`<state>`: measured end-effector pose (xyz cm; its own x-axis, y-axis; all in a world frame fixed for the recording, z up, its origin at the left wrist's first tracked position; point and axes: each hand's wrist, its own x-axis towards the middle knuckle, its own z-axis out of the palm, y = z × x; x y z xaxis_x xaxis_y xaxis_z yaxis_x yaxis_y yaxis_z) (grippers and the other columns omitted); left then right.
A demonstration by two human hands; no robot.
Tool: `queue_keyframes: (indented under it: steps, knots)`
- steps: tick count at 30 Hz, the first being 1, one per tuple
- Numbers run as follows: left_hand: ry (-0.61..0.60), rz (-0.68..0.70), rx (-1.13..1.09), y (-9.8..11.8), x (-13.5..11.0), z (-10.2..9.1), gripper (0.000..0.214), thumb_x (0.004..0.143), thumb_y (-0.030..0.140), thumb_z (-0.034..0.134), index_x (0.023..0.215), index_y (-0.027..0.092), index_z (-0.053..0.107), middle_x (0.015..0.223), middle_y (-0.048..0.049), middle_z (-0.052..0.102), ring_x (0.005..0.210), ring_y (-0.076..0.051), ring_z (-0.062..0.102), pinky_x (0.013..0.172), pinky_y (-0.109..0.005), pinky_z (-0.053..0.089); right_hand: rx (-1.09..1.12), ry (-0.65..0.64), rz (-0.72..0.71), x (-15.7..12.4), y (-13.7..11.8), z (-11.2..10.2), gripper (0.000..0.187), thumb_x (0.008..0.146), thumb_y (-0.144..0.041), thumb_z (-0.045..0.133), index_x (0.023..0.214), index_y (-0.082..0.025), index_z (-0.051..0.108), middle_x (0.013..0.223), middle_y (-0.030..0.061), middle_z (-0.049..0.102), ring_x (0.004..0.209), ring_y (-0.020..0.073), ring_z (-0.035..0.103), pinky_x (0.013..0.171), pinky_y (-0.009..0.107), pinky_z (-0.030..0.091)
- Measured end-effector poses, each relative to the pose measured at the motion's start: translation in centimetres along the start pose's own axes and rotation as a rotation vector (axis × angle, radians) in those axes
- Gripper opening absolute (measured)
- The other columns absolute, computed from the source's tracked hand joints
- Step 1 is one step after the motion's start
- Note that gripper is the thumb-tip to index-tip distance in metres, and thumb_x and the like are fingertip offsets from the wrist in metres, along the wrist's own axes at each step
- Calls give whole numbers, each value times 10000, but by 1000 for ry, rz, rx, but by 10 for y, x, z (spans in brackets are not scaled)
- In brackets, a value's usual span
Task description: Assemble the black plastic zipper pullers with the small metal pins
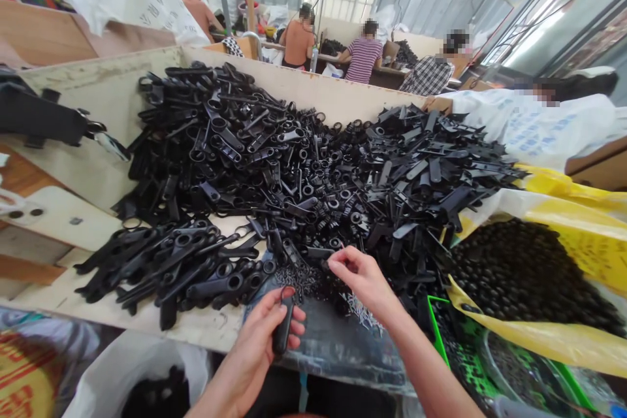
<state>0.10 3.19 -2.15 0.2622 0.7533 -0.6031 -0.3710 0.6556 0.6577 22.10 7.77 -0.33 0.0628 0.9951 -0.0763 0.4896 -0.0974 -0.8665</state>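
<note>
Two hands: left hand (262, 346) and right hand (365, 282), both low at the near edge of the table (206, 330).
Left fingers (295, 326): wrapped round one black handle part (283, 334).
Right fingers (337, 260): pinched narrow, tip to tip; whether a small piece sits between them cannot be told.
Held part, long axis: near upright in the view, ring end up, pointing away from the person.
Key relation: right fingers lie to the right of and beyond the ring end, apart from it; the left hand alone touches the part.
Pin heap (300, 281): one, small grey pieces, just beyond the ring end and left of the right fingers.
Laid-out row (171, 268): one group of like parts, left of the left hand.
Main heap (304, 157): one, uncountable.
Yellow bag (580, 238): one, far right, holding dark beads (524, 274).
</note>
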Motion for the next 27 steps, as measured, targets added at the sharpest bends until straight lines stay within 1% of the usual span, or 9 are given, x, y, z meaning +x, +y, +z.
queue_keyframes:
  steps: [3, 6, 8, 10, 14, 17, 19, 22, 27]
  knots:
    - [-21, 5, 1, 0, 0, 9, 485, 790, 388, 796, 1190, 164, 635, 893, -73, 760, 742, -169, 673, 648, -266, 519, 158, -44, 113, -21, -4, -3, 342, 882, -521, 601, 828, -190, 667, 662, -26, 544, 527, 117, 415, 481, 231, 332]
    - [-53, 25, 3, 1, -2, 24, 519, 777, 454, 812, 1180, 172, 645, 896, -55, 744, 764, -166, 665, 635, -254, 504, 361, -123, 234, -44, -10, 7, 412, 843, -591, 650, 828, -179, 659, 621, -53, 484, 467, 78, 285, 422, 206, 231]
    - [-59, 50, 22, 1, -6, 32, 543, 773, 498, 817, 1183, 186, 647, 870, -29, 719, 759, -158, 652, 619, -243, 497, 552, -174, 325, -56, -10, 17, 435, 785, -601, 739, 808, -173, 663, 610, -58, 488, 466, 64, 268, 424, 193, 197]
    - [-55, 65, 37, 0, -9, 37, 562, 756, 519, 832, 1178, 198, 646, 851, -8, 698, 721, -140, 633, 595, -229, 486, 642, -147, 349, -64, -8, 27, 449, 759, -605, 788, 798, -171, 677, 613, -45, 530, 481, 70, 326, 433, 187, 219]
    - [-52, 41, -15, -4, -16, 41, 569, 737, 507, 855, 1167, 212, 628, 831, 12, 684, 660, -106, 603, 588, -209, 479, 495, 56, 170, -75, -2, 40, 443, 843, -628, 712, 802, -187, 696, 712, 16, 660, 634, 157, 566, 570, 245, 458]
    - [-8, 49, -61, -8, -17, 43, 545, 736, 496, 861, 1135, 220, 614, 819, 20, 681, 644, -94, 590, 609, -207, 482, 334, 181, 32, -84, -3, 43, 388, 959, -571, 585, 944, -212, 732, 800, 38, 708, 701, 194, 634, 657, 281, 518]
    - [20, 72, -64, -11, -17, 43, 534, 736, 500, 860, 1119, 225, 609, 817, 22, 683, 646, -94, 586, 622, -208, 481, 211, 193, -73, -88, -5, 42, 302, 972, -489, 598, 1019, -235, 754, 846, 37, 717, 647, 176, 615, 620, 270, 508]
    - [13, 100, -26, -15, -17, 41, 543, 733, 529, 850, 1118, 221, 623, 780, 23, 680, 646, -110, 590, 619, -218, 471, 119, 139, -172, -90, -7, 37, 191, 941, -399, 667, 969, -255, 789, 849, 31, 722, 596, 157, 586, 574, 257, 480]
    - [-51, 35, 88, -18, -22, 26, 593, 839, 578, 714, 1263, 167, 655, 737, -38, 727, 616, -151, 606, 611, -258, 460, 288, 128, -72, -85, -7, 28, 238, 925, -441, 682, 885, -249, 816, 787, 42, 739, 715, 204, 670, 623, 269, 508]
